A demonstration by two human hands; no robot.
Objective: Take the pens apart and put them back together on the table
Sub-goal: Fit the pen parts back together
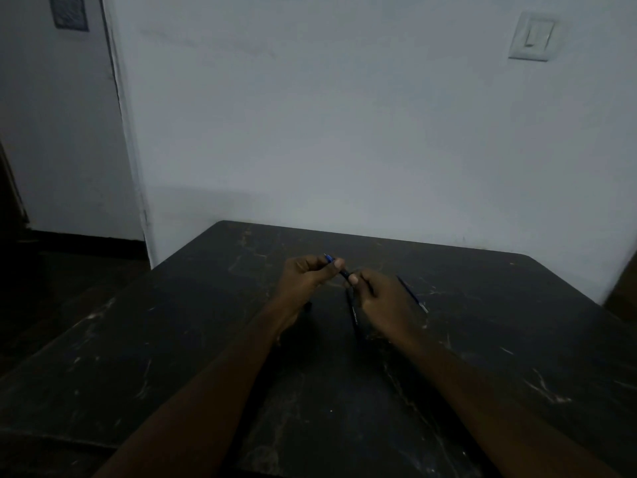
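Note:
Both hands hold one dark pen [344, 273] above the middle of the black table [172, 339]. My left hand [305, 277] pinches its blue tip end, which pokes out past the fingers. My right hand [382, 298] grips the other end of the barrel. A second dark pen barrel [354, 313] lies on the table between my wrists, pointing towards me. A thin ink refill [412, 294] with a pale tip lies on the table just right of my right hand. The light is dim and small parts are hard to make out.
The scratched table reaches to a pale wall [344, 132] at the back. A light switch [532, 36] is on the wall at the upper right. A doorway and dark floor [51, 270] lie to the left.

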